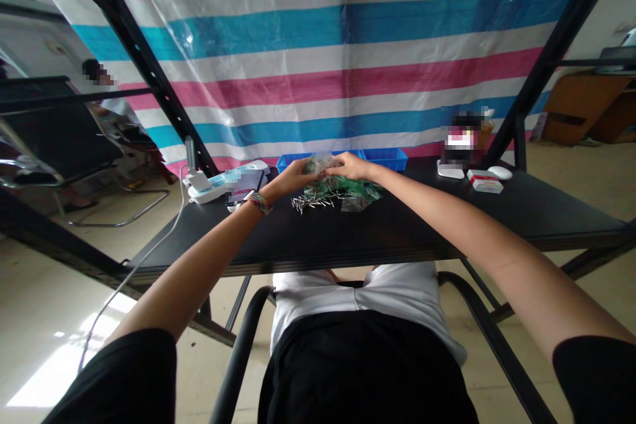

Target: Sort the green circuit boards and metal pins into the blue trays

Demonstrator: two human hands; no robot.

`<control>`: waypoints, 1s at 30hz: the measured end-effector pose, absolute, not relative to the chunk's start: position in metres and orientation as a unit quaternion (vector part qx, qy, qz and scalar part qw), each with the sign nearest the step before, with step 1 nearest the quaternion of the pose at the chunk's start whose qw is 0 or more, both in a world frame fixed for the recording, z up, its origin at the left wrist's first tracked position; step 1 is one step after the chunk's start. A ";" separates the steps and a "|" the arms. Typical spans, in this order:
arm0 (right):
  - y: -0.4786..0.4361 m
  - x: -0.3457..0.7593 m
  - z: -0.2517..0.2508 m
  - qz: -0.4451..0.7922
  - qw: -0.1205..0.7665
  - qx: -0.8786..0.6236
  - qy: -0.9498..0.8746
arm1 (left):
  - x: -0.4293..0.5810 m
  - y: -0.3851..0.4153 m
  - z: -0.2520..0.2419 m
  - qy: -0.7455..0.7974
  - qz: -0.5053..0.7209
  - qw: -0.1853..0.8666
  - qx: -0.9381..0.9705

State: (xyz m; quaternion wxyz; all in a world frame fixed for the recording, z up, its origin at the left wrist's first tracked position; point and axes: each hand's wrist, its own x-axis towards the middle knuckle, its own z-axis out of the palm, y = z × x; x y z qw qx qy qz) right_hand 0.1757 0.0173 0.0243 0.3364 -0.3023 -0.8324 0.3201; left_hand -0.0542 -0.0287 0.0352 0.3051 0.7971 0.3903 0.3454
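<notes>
A crumpled, see-through plastic bag [322, 162] is bunching up between two hands, above the table [298, 238]. The left hand [295, 177] is pinching its left side, the right hand [354, 166] its right. Just below, thin, shiny metal pieces [314, 201] are lying in a loose pile beside crinkled green plastic [362, 190]. Behind, a smooth blue tray [392, 158] is resting on the flat black tabletop.

No legible lettering, labels, brands, numbers or signs anywhere.
</notes>
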 end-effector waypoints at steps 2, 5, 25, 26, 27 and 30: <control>0.018 0.174 0.030 0.343 0.330 -0.317 -0.820 | -0.054 -0.027 0.037 0.392 0.355 0.329 0.782; 0.021 0.172 0.037 0.354 0.329 -0.325 -0.813 | -0.054 -0.027 0.038 0.394 0.372 0.370 0.755; 0.004 0.155 -0.010 0.074 0.266 -0.379 -0.883 | -0.086 -0.035 0.007 0.481 0.310 0.170 0.802; 0.001 0.155 -0.012 0.063 0.264 -0.381 -0.884 | -0.089 -0.036 0.005 0.478 0.302 0.168 0.808; -0.001 0.155 -0.015 0.057 0.267 -0.382 -0.883 | -0.091 -0.038 0.004 0.474 0.296 0.168 0.812; -0.005 0.155 -0.018 0.047 0.287 -0.373 -0.881 | -0.096 -0.041 0.004 0.460 0.285 0.167 0.824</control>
